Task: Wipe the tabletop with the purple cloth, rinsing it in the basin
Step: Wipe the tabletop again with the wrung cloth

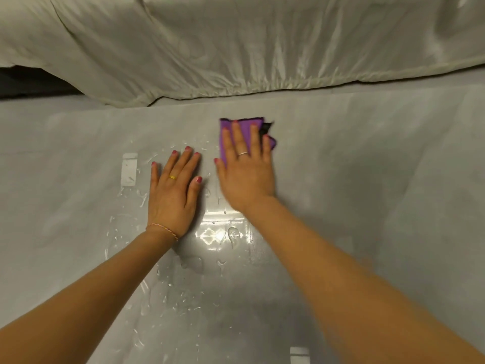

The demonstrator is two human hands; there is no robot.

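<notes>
The purple cloth (225,136) lies folded on the grey tabletop (367,166), near its far side. My right hand (245,169) lies flat on the cloth with straight fingers and covers most of it. Just to its left, my left hand (173,190) rests flat on the bare wet table, fingers spread, apart from the cloth. Water drops and streaks (231,235) shine on the table around and below both hands. No basin is in view.
A wrinkled pale sheet (236,48) hangs along the far side of the table, its hem lying on the surface. A dark gap (31,80) shows under it at the far left. Dry-looking table stretches right and left of the hands.
</notes>
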